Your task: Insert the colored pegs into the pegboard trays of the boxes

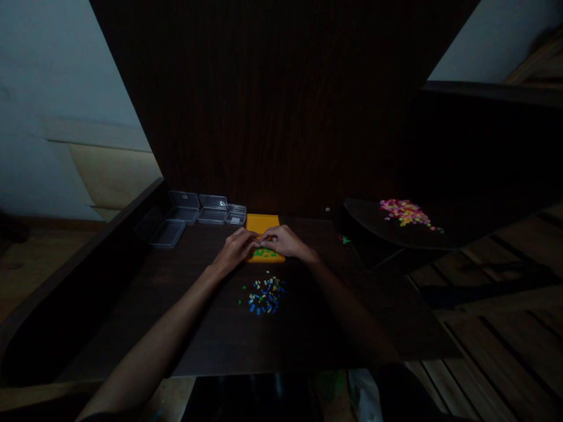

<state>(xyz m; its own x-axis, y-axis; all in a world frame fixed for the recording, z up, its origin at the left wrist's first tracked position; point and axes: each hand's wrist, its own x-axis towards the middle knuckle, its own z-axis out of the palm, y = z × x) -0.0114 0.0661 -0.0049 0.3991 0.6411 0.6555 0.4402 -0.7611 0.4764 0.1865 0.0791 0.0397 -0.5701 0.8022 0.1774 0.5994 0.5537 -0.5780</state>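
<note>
My left hand (pixel 238 246) and my right hand (pixel 284 241) meet over a yellow tray (pixel 263 221), fingertips close together in a pinch. Whatever sits between the fingers is too small and dark to name, though a bit of green shows there. Small green pieces (pixel 264 253) lie on the tray just below the fingers. Nearer to me on the dark table, a loose pile of small blue, white and yellow pieces (pixel 265 298) is spread out. A few green pieces (pixel 240 302) lie left of that pile.
Clear plastic boxes with raised lids (pixel 213 215) stand left of the tray, one larger box (pixel 168 233) nearer. On a curved side shelf (pixel 365 220) at right is a heap of pink, yellow and red pieces (pixel 404 212). A dark panel (pixel 281 105) rises behind the table.
</note>
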